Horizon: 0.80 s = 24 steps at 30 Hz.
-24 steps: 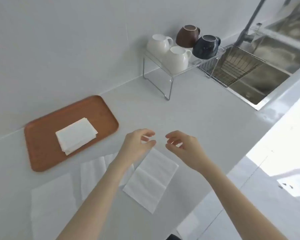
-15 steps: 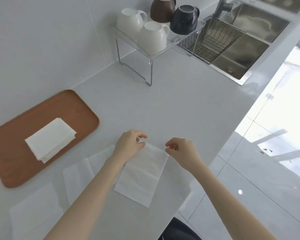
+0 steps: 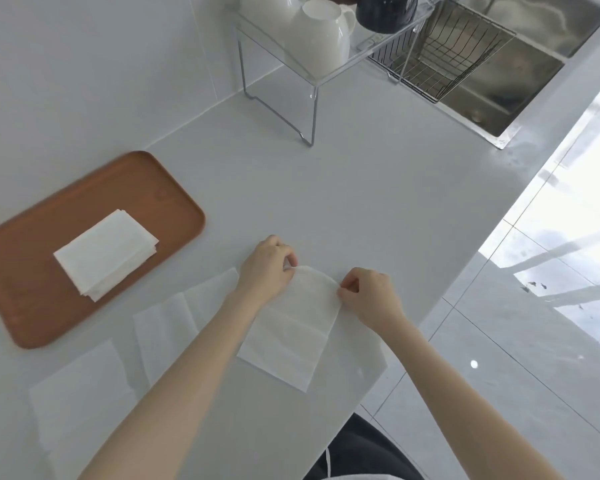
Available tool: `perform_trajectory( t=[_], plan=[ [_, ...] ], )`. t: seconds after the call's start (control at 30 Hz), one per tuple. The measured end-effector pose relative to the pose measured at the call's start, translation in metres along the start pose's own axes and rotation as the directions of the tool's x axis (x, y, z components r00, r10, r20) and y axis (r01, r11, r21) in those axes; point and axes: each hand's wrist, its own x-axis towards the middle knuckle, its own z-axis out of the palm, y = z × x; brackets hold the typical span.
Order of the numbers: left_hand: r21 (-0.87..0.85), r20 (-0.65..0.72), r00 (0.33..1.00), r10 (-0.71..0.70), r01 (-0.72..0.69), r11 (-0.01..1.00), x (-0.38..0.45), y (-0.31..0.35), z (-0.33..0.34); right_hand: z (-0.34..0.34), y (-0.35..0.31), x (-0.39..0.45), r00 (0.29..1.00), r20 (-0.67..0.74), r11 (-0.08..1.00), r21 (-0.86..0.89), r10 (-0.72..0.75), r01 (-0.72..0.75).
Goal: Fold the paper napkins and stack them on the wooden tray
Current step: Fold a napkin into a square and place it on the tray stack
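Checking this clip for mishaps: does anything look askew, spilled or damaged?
Nothing stands out. Folded napkins sit stacked on the wooden tray; both hands pinch the far corners of the napkin lying on the counter.

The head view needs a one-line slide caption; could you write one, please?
Both hands, left hand and right hand, pinch a napkin's far corners beside the tray.

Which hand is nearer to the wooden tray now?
Left. The left hand lies just right of the wooden tray; the right hand is farther right, across the napkin.
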Motion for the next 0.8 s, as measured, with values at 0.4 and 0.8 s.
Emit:
perform_trajectory(
  t=[0.4,0.8],
  plan=[
    [-0.367,-0.088,0.996,-0.011,-0.023,0.93,-0.051,-0.014,-0.03,-0.022,-0.014,-0.04,0.941,-0.024,0.929,0.153,-0.338,0.338],
    [-0.148,0.165,0.986,0.028,-0.003,0.989,-0.114,-0.046,-0.012,0.027,0.008,-0.081,0.861,0.328,0.902,-0.052,-0.39,0.428]
  ],
)
